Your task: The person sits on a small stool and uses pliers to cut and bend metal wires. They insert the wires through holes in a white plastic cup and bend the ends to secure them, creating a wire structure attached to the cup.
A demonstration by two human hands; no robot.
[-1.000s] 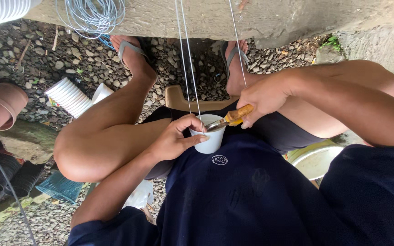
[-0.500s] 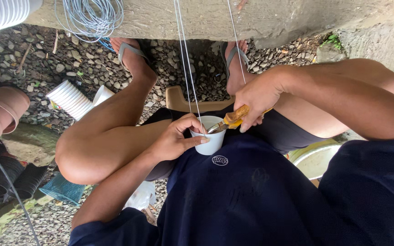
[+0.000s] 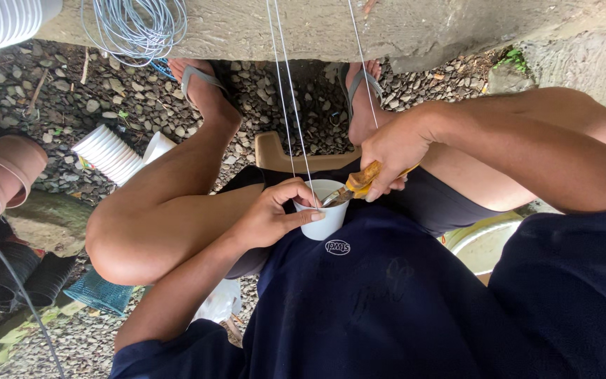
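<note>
Fingers (image 3: pixel 303 217) of the left hand (image 3: pixel 271 217) curl round a small white plastic cup (image 3: pixel 325 223), thumb on the near wall and fingertips over the far rim, so the cup is gripped upright at the scene's centre, above the lap and just beyond the dark navy shirt (image 3: pixel 387 302). The right hand (image 3: pixel 394 151) is closed on the yellow-orange handle of a small knife-like tool (image 3: pixel 359 181), whose grey metal tip slants down and left into the cup's mouth. Thin white strings (image 3: pixel 285 105) run from the far edge down to the cup. Farther out, both bare knees flank the hands, and the feet in grey-strapped sandals (image 3: pixel 205 77) rest on grey gravel (image 3: pixel 71 98). At left lie a stack of white ribbed cups (image 3: pixel 110 153), brown clay pots (image 3: pixel 1 175) and black plastic pots (image 3: pixel 8 270). A coil of pale blue-grey wire (image 3: pixel 135 28) lies on the concrete ledge (image 3: pixel 422 28) at the far side.
</note>
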